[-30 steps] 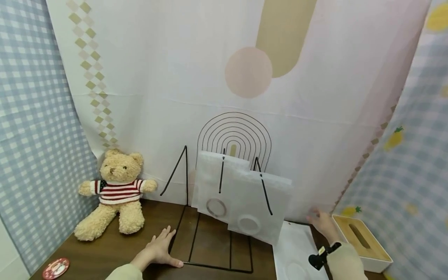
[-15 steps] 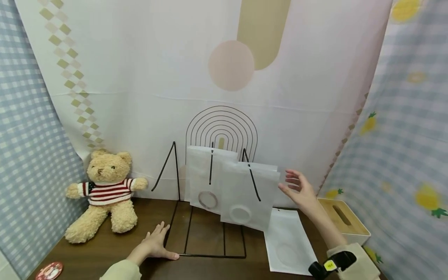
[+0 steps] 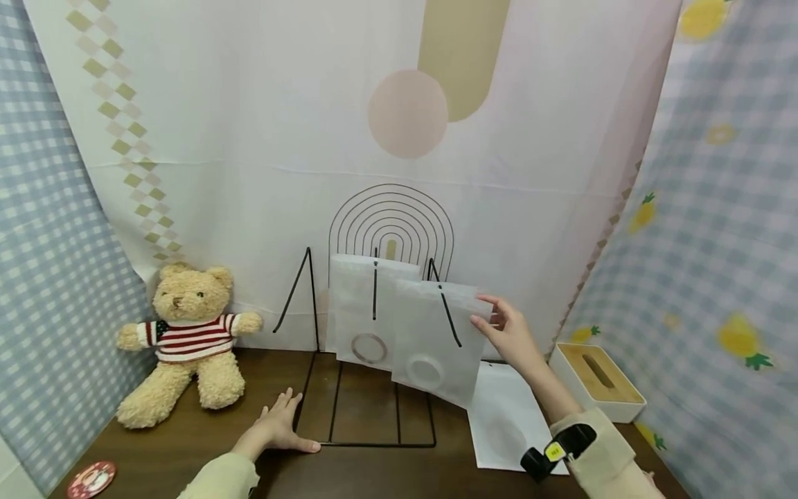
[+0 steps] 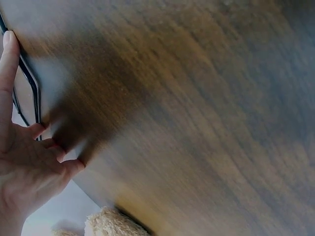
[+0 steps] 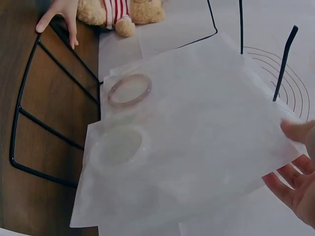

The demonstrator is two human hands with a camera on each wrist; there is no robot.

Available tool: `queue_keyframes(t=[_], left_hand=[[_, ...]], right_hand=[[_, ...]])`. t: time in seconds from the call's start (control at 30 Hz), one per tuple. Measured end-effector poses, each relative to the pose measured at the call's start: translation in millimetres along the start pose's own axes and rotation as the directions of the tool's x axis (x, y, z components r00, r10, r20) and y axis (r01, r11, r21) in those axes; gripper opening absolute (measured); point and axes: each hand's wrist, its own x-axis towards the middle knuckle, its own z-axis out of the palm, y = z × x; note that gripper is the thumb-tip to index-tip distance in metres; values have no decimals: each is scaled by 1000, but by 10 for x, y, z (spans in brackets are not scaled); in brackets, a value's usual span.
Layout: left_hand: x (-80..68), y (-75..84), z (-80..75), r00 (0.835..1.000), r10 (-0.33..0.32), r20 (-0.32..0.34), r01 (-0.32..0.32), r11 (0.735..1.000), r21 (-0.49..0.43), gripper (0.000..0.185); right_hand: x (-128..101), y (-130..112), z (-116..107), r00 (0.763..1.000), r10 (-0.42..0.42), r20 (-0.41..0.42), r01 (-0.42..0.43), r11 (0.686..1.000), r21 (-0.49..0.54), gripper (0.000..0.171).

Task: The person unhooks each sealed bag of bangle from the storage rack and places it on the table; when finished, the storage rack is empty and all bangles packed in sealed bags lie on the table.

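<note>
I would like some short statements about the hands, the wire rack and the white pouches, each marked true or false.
1. The right hand pinches the front pouch at its upper right corner. True.
2. The left hand lifts the wire rack off the table. False: it lies flat beside the rack's base.
3. A third pouch lies flat on the table. True.
4. The teddy bear sits inside the rack. False: it sits left of it.
</note>
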Motion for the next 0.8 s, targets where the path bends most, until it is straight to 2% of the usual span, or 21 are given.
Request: queue_keyframes(t=[0.17, 0.47, 0.8], left_hand=[[14, 2, -12, 1000, -5, -2, 5, 1000, 5, 111], [25, 13, -31, 1000, 8, -5, -8, 1000, 16, 110], [8, -23, -37, 1000, 0, 5, -1, 1000, 18, 111]], right_hand=[[5, -24, -32, 999, -36, 19, 36, 999, 15, 25], [-163, -112, -165, 997, 3, 78, -6, 999, 40, 23], [-521, -180, -343, 990, -27, 138, 24, 999, 26, 23]])
